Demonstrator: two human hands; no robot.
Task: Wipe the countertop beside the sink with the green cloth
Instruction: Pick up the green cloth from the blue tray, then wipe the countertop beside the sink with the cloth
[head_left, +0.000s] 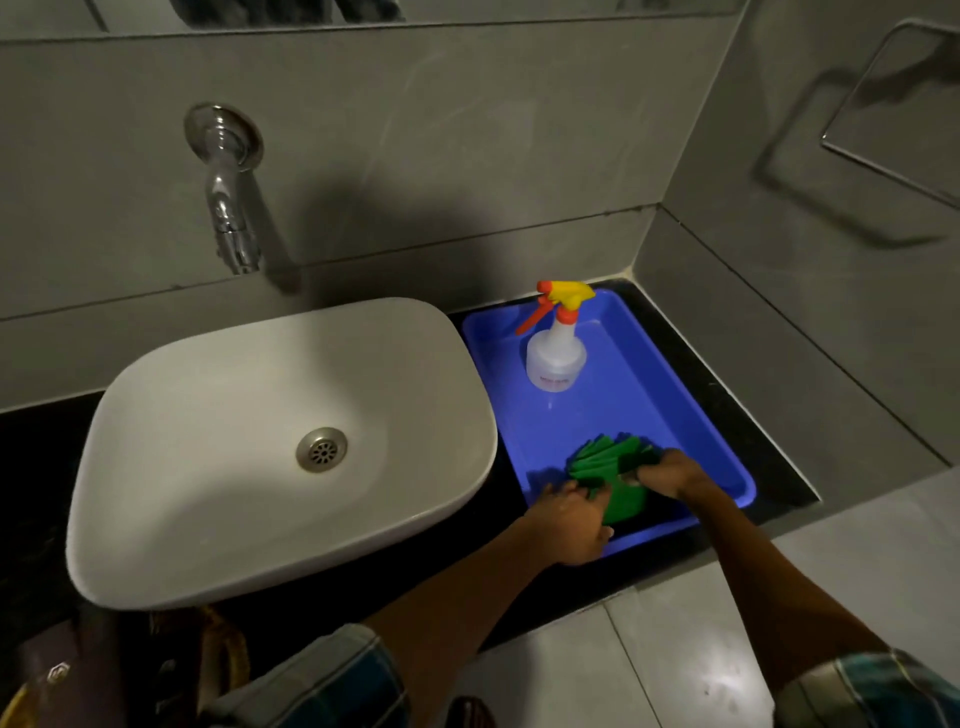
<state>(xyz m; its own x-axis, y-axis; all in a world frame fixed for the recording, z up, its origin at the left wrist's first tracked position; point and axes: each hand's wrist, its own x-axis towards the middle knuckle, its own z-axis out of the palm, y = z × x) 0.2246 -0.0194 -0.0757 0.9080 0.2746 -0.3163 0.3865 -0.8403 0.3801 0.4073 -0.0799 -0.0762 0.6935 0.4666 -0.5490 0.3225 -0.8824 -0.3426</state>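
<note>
A folded green cloth (608, 467) lies at the near end of a blue tray (675, 405), which rests on the black countertop (727, 374) to the right of the white sink (156, 519). Both hands are in the tray at the cloth. My left hand (569, 519) holds the cloth's near left edge with fingers curled on it. My right hand (670, 473) pinches the cloth's right side. The cloth's pleated layers fan out between the two hands.
A clear spray bottle (556, 358) with a yellow and orange trigger stands at the tray's far end. A chrome tap (228, 197) juts from the grey tiled wall above the sink. A metal towel holder (883, 119) hangs on the right wall.
</note>
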